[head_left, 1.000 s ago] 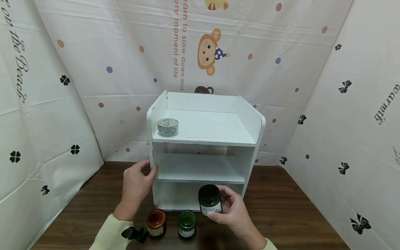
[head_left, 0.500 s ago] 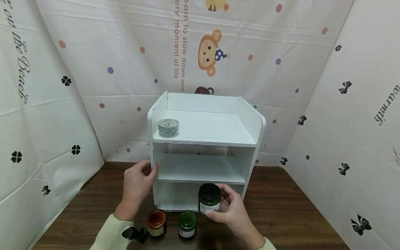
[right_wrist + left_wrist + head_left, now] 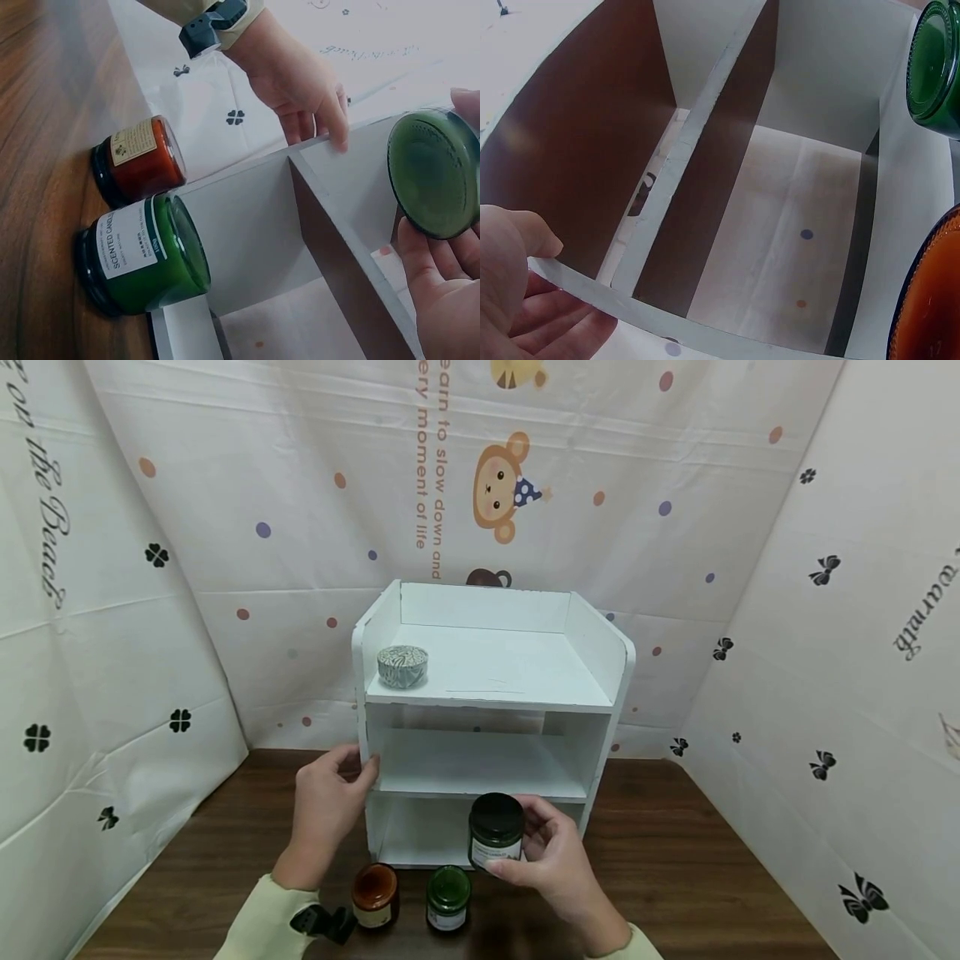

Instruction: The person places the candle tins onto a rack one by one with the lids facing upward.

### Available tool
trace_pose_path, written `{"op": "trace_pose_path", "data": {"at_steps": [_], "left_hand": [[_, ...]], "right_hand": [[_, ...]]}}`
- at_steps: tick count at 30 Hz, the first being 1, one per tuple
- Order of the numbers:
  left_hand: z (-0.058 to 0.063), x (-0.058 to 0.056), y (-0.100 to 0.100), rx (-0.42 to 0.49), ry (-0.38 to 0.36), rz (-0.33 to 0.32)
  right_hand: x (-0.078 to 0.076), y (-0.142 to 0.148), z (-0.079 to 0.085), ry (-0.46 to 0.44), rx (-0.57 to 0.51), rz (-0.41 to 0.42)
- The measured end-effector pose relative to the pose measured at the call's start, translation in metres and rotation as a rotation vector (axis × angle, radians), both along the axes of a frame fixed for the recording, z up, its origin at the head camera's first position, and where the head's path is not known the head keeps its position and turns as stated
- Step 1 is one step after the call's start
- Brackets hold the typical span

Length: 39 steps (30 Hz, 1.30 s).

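Dark green jar [image 3: 495, 829], black-lidded, white label [image 3: 491, 852]; right fingers [image 3: 542, 811] pinch it, left fingers [image 3: 366, 774] pinch shelf edge [image 3: 362, 714].

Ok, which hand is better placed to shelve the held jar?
Probably the right hand: it holds the jar in front of the shelf, while the left hand grips the shelf's side.

A creased off-white printed sheet [image 3: 300, 560] hangs behind, scattered with orange and purple dots; its cartoon monkey [image 3: 498, 489] and brown lettering [image 3: 431, 485] run sideways. A white left-hand sheet [image 3: 112, 643] bears black clovers and script, a white right-hand sheet [image 3: 847, 652] mostly black bows. Pale, even light falls across the dark brown wood-grained bench [image 3: 697, 877].
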<state>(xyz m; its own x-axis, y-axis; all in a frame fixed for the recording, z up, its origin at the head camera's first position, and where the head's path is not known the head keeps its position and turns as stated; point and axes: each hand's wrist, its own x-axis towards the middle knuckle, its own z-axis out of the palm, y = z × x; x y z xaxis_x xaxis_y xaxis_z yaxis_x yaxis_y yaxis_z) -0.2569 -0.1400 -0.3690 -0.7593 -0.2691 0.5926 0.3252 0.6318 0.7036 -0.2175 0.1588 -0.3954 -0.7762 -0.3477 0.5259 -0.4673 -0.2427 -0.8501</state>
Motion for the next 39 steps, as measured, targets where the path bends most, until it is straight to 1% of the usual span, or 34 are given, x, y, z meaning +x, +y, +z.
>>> {"op": "trace_pose_path", "data": {"at_steps": [5, 11, 13, 18, 22, 29, 39], "left_hand": [[0.000, 0.000, 0.000, -0.002, 0.001, 0.001], [-0.001, -0.002, 0.000, -0.004, 0.022, 0.004], [-0.002, -0.002, 0.000, -0.002, 0.029, 0.003], [-0.002, -0.002, 0.000, 0.005, 0.024, 0.005], [-0.003, -0.002, -0.001, 0.011, 0.015, 0.007], [-0.002, -0.001, -0.002, 0.017, 0.023, 0.012], [-0.001, -0.002, -0.002, 0.014, 0.004, 0.014]], "right_hand": [[0.001, -0.003, 0.003, -0.014, 0.013, -0.011], [0.001, -0.003, 0.008, -0.070, 0.047, -0.047], [0.001, -0.003, 0.011, -0.066, 0.052, -0.052], [0.001, -0.004, 0.020, -0.065, 0.054, -0.066], [0.002, -0.005, 0.029, -0.091, 0.060, -0.075], [0.001, -0.008, 0.043, -0.085, 0.053, -0.070], [-0.001, -0.012, 0.053, -0.069, 0.048, -0.085]]}}
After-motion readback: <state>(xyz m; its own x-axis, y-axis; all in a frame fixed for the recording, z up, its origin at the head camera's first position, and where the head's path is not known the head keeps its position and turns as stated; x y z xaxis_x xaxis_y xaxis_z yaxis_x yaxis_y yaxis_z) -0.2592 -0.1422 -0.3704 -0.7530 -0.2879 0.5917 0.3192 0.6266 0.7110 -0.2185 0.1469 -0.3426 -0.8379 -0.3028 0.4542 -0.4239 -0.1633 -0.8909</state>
